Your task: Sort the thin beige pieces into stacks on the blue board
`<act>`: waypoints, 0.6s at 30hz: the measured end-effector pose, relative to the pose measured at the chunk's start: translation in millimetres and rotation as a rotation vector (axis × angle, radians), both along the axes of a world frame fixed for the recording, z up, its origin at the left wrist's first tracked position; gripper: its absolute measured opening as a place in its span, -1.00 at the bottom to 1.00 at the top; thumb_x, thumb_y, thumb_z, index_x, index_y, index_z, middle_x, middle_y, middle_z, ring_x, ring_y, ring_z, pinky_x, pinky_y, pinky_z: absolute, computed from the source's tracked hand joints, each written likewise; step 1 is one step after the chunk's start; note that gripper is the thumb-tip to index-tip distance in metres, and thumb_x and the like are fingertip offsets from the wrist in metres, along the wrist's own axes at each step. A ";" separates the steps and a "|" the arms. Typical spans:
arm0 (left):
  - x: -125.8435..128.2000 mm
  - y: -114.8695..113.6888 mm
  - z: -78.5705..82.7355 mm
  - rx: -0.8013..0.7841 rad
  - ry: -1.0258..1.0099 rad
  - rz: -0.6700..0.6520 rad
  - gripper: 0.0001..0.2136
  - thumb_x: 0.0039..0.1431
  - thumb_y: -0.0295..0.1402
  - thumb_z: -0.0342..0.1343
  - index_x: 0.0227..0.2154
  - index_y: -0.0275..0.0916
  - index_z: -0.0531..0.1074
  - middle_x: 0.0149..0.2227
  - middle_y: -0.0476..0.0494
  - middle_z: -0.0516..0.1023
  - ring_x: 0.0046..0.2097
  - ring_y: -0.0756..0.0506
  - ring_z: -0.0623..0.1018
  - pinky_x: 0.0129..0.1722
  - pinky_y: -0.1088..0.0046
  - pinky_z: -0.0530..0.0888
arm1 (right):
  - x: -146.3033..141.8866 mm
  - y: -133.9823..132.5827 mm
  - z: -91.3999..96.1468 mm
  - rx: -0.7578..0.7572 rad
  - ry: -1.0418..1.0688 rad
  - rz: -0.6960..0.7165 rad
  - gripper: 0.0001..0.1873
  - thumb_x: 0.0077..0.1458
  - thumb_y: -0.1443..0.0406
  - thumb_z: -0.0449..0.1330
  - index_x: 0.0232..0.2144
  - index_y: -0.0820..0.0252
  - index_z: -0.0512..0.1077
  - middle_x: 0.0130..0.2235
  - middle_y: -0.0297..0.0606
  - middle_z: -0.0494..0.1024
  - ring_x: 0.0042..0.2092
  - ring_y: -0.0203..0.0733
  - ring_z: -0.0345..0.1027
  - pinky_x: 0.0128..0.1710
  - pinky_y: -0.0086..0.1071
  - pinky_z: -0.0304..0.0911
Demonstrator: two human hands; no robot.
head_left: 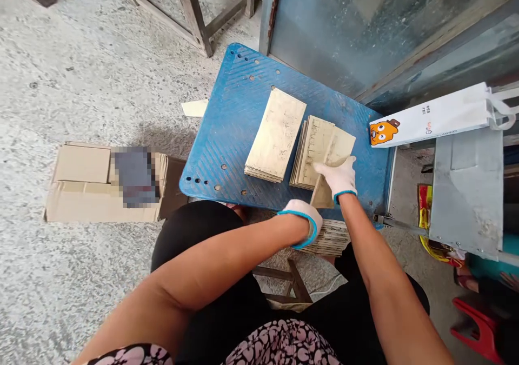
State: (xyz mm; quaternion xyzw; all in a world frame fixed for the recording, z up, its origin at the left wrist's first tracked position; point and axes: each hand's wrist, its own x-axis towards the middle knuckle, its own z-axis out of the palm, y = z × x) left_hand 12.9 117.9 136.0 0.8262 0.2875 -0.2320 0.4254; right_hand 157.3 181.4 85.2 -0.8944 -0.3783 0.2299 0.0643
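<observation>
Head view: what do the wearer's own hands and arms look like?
The left hand and right hand wear off-white gloves with bright blue cuff edging. Both forearms are bare. On the left arm, a short black sleeve with a pink pattern shows; the right sleeve is out of view.

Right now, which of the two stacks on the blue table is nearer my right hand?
The right stack, partly covered by your right hand; the left stack lies uncovered, farther from that hand.

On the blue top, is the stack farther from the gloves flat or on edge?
Flat. The stack shows one broad face upward, with thin edges layered beneath.
</observation>
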 end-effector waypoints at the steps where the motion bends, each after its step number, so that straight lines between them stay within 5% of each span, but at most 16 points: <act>1: 3.7 -5.7 -1.1 -0.009 0.003 -0.029 -0.66 0.09 -0.43 0.18 -0.05 -0.37 0.59 -0.14 -0.46 0.64 -0.11 -0.38 0.62 -0.12 0.13 0.52 | -2.4 9.7 -4.0 -0.001 -0.013 0.013 0.59 -0.47 -0.10 0.47 0.41 0.39 -0.27 0.21 0.26 0.28 0.22 0.29 0.22 0.16 0.03 0.21; 9: 9.4 -16.1 -5.3 -0.090 0.009 0.006 -0.67 0.22 -0.47 0.02 -0.01 -0.33 0.56 0.03 -0.38 0.58 0.02 -0.37 0.56 -0.11 0.01 0.56 | -14.8 53.9 -30.5 -0.093 -0.105 0.027 0.49 -0.51 -0.02 0.49 0.35 0.45 -0.12 0.18 0.34 0.27 0.23 0.32 0.20 0.16 0.08 0.21; 18: 13.9 -11.4 -13.2 -0.116 0.065 0.082 -0.67 0.22 -0.50 0.02 -0.02 -0.30 0.57 -0.02 -0.36 0.61 0.01 -0.37 0.58 -0.13 0.00 0.57 | -13.1 75.1 -58.9 -0.032 -0.088 0.030 0.40 -0.52 0.01 0.50 0.30 0.42 -0.02 0.12 0.32 0.34 0.19 0.28 0.25 0.15 0.06 0.23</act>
